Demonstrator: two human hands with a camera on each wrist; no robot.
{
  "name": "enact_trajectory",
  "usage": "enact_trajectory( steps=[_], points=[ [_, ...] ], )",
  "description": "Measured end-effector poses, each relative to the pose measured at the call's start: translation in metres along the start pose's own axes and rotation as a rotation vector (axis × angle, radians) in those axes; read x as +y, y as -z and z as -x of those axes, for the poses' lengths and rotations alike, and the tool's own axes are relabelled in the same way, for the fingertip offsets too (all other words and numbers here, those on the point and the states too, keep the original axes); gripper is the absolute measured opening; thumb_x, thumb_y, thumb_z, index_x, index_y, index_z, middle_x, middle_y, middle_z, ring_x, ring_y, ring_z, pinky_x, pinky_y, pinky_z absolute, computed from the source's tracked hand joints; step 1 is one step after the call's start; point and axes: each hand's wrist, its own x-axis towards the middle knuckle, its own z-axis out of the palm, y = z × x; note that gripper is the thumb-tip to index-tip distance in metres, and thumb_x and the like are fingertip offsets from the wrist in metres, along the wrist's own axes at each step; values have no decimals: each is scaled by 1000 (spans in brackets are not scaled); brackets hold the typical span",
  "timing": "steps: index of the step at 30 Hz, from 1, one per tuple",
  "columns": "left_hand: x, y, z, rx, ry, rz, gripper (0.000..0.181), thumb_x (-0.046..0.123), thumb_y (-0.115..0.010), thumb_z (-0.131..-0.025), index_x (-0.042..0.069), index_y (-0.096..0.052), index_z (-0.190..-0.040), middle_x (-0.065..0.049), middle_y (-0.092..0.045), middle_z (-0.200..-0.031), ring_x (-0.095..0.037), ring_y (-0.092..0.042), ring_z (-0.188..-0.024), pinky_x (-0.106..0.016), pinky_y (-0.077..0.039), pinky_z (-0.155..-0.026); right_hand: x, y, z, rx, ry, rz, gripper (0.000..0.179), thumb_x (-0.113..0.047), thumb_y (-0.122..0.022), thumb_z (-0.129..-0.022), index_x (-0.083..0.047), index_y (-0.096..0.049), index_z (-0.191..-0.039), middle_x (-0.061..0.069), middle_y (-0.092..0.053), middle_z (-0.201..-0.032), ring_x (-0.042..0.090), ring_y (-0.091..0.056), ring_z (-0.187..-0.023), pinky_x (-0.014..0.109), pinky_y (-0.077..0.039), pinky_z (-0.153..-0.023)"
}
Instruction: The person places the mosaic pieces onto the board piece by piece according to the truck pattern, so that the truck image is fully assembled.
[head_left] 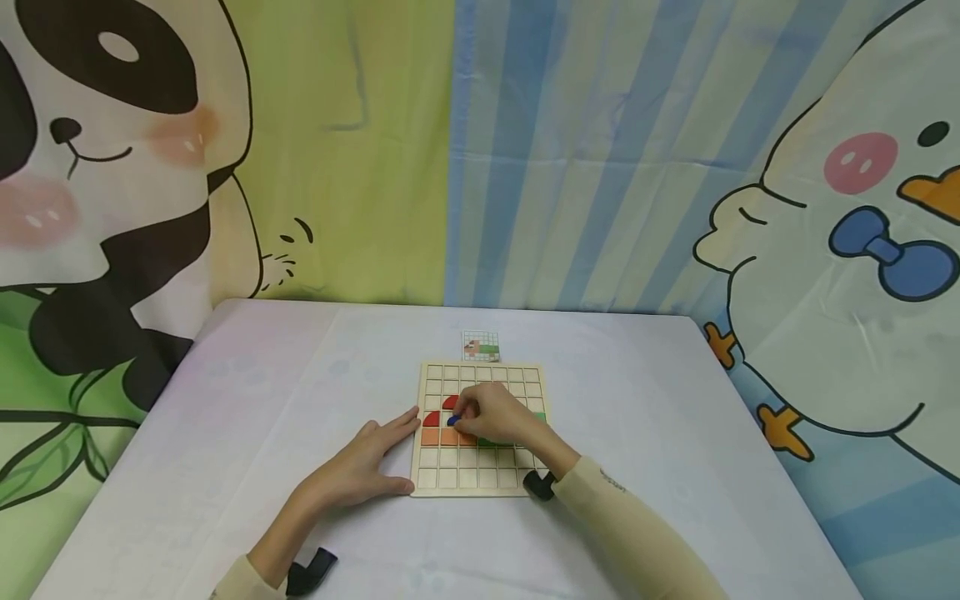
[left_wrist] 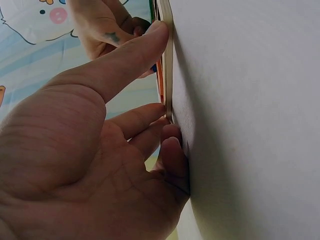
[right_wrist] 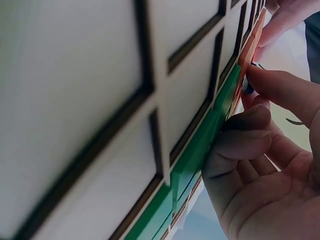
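A wooden grid board (head_left: 457, 478) lies on the table, and its edge shows in the left wrist view. My left hand (head_left: 360, 467) touches the board's left side with thumb and fingers extended and spread. Over the board, my right hand (head_left: 498, 414) pinches a small blue piece (head_left: 452, 421) between thumb and fingertips. Red curved pieces (head_left: 432, 419) sit in cells at the left. Below them runs a row of orange pieces (head_left: 430, 437). Green pieces (right_wrist: 200, 145) continue that row in the right wrist view, partly hidden by my right hand in the head view.
A small printed card (head_left: 481, 346) with a coloured grid pattern lies just beyond the board's far edge. The white-covered table (head_left: 675, 400) extends on both sides. Curtains with a panda (head_left: 112, 150) and a bird (head_left: 840, 333) hang behind it.
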Motion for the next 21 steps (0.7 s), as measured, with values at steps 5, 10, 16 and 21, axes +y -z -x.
enact_trajectory(
  steps=[5, 10, 16, 21],
  points=[
    [0, 0, 0, 0, -8, -3, 94, 33, -92, -80, 13, -48, -160, 3, -31, -176, -13, -39, -103, -29, -41, -92, -1, -2, -3, -2, -1, 9, 9, -15, -79, -95, -8, -77, -100, -4, -63, -72, 5, -51, -61, 21, -42, -61],
    [-1, 0, 0, 2, -16, -2, 94, 33, -92, -80, 12, -48, -160, 3, -32, -176, -13, -39, -103, -29, -41, -93, -1, -2, -3, -1, 3, 21, 11, -17, -80, -94, -8, -78, -100, -4, -63, -72, 6, -50, -61, 21, -41, -60],
    [0, -1, 0, -1, -5, 4, 94, 33, -92, -80, 14, -48, -161, 4, -32, -176, -12, -40, -103, -27, -42, -92, 2, -3, -2, 2, -8, 34, 7, -19, -80, -95, -12, -79, -97, -6, -63, -72, 5, -51, -62, 20, -42, -61],
    [0, -2, -1, -3, 11, 4, 94, 32, -92, -80, 15, -47, -161, 5, -32, -176, -12, -40, -102, -27, -42, -90, 2, 0, 0, -5, 8, 28, 6, -18, -78, -96, -12, -79, -97, -5, -65, -73, 5, -52, -62, 21, -43, -62]
  ],
)
